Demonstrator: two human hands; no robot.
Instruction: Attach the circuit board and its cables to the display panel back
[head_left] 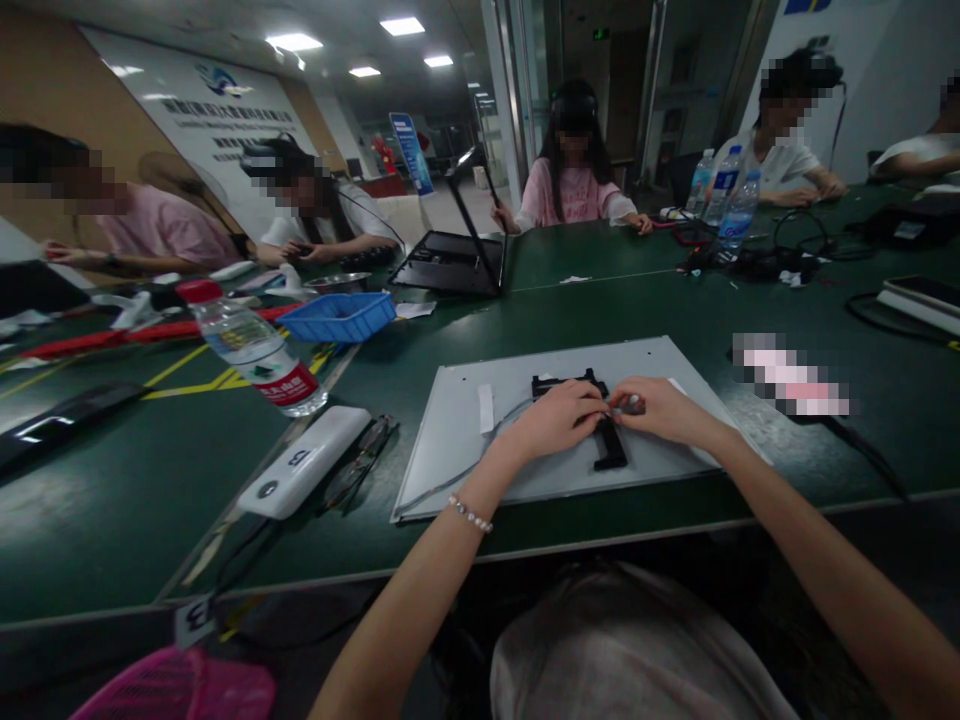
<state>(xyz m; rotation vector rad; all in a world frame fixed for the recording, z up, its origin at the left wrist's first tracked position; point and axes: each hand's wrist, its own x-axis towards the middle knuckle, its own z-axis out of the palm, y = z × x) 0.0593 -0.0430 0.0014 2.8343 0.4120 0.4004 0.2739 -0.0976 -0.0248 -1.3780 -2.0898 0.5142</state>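
The green bench (660, 312) stretches out before you, and the white board (442, 440) lies flat on it, near your edge. Left of the board are a blue tray (371, 314), an upright bottle (259, 355) with a red cap, a white pack (306, 462) and, just beside that, glasses (361, 465). Your left hand (562, 415) bends its fingers over the black part (611, 448), which sits on the board; you hide its grip, so I cannot tell whether it holds the part. Your right hand (664, 410) has thumb and fingers pinched together on a small grey piece (628, 404). A white strip (487, 408) lies on the board, left of your hands.
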